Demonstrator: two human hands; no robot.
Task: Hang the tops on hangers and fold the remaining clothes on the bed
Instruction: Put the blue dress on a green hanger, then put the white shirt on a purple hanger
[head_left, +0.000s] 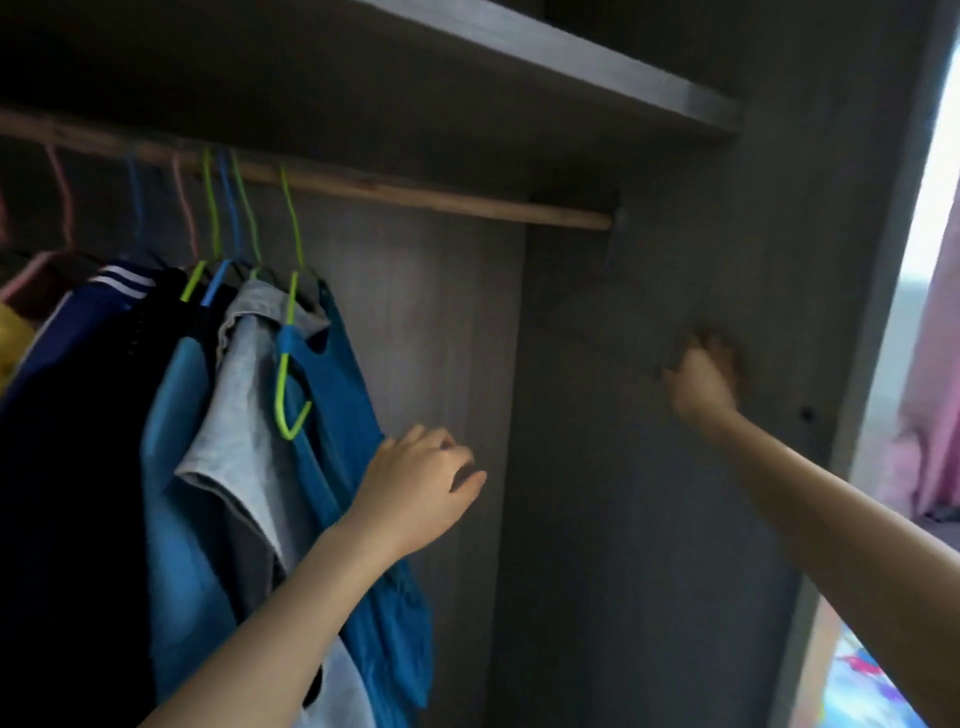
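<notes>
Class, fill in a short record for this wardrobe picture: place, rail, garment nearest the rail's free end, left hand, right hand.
Place: inside a grey wardrobe, below a shelf
Rail: wooden rail carrying coloured hangers, all loaded, bunched at its left part
End garment: teal top on a green hanger, next to a grey top
Left hand: left hand, fingers relaxed, empty, beside the teal top
Right hand: right hand, blurred, fingers curled near the side panel; grip unclear

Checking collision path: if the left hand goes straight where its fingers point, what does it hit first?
Probably the wardrobe's grey back panel, just right of the teal tank top; the left hand holds nothing. Depth is unclear.
</notes>
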